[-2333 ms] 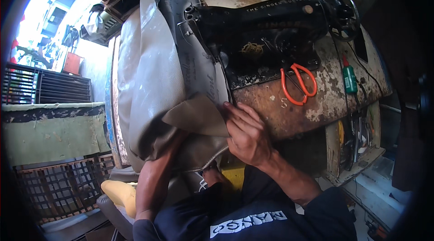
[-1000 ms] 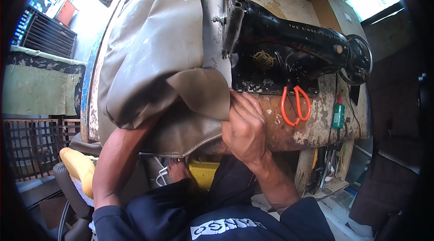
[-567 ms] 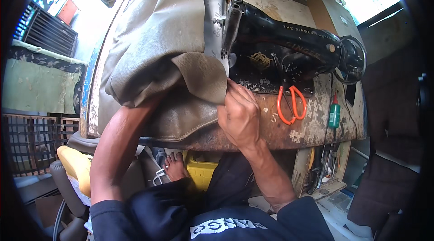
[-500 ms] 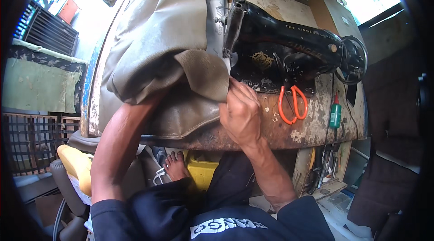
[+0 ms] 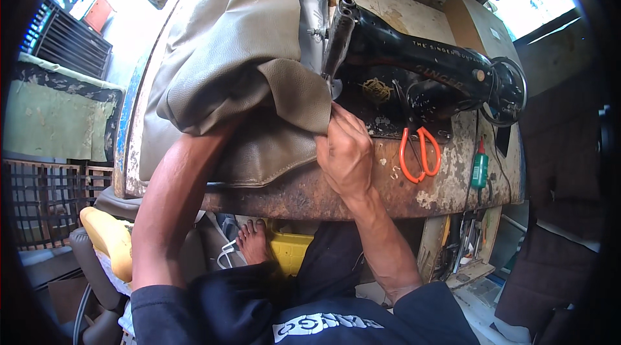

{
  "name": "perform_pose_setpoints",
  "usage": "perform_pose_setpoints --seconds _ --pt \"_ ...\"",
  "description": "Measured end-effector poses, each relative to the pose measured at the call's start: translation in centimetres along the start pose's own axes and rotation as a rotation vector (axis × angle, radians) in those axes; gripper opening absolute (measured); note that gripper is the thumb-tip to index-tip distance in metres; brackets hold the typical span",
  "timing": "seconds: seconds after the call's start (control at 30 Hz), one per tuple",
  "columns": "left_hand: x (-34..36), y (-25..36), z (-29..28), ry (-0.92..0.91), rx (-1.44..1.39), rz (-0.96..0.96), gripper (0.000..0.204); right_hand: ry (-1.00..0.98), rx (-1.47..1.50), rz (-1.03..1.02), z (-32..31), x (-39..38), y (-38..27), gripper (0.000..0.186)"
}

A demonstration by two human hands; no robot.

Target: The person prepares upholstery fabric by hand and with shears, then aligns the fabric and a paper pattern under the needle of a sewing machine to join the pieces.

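A large piece of taupe leather-like material (image 5: 252, 28) lies folded and bunched on the table, left of a black sewing machine (image 5: 414, 54). Its right edge runs close to the machine's needle end. My right hand (image 5: 346, 151) grips that edge just on the near side of the needle area, fingers closed and thumb side against the material. My left forearm (image 5: 171, 196) reaches in under the raised fold; the left hand is hidden beneath it, so its fingers do not show. Along the material's near edge a stitched seam is visible.
Orange-handled scissors (image 5: 420, 154) rest against the machine's base, with a green bottle (image 5: 479, 167) farther right. The worn table (image 5: 291, 203) has a curved front edge. Tools stand in a side compartment (image 5: 469, 241) below right. A cardboard box (image 5: 482, 21) sits behind the machine.
The material has slid slightly away from me along the needle end, its near edge and fold now farther back. My right hand keeps its grip; my left arm stays under the fold.
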State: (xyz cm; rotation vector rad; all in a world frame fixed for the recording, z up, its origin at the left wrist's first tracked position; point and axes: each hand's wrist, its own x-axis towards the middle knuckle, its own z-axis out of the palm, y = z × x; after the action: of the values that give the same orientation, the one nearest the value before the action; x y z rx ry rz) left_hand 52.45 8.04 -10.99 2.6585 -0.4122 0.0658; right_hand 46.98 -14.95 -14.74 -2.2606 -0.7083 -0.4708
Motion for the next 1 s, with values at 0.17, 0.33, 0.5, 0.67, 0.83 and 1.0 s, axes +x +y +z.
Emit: perform_pose_setpoints --seconds 0.17,0.33,0.5,0.67,0.83,1.0 --pt "0.8 -0.4 -0.2 0.002 0.007 0.002 0.047 0.003 0.001 -0.015 0.4 0.6 0.6 0.034" --pt "1.5 -1.1 0.0 0.005 0.004 0.003 0.047 0.013 -0.01 0.0 1.0 0.9 0.9 0.035" --pt "1.5 -1.5 -0.2 0.008 0.013 0.009 0.048 0.048 0.014 0.008 1.4 0.9 1.0 0.032" --pt "2.0 -2.0 -0.8 0.003 0.028 0.019 0.049 0.115 0.082 0.003 1.3 1.4 0.8 0.027" --pt "-1.8 2.0 0.7 -0.077 0.033 0.03 0.05 0.078 0.117 0.027 0.4 1.1 2.5 0.02" --pt "-6.9 -0.1 8.4 0.127 0.295 0.224 0.055 -0.019 0.132 -0.014 -0.2 2.0 1.6 0.017"
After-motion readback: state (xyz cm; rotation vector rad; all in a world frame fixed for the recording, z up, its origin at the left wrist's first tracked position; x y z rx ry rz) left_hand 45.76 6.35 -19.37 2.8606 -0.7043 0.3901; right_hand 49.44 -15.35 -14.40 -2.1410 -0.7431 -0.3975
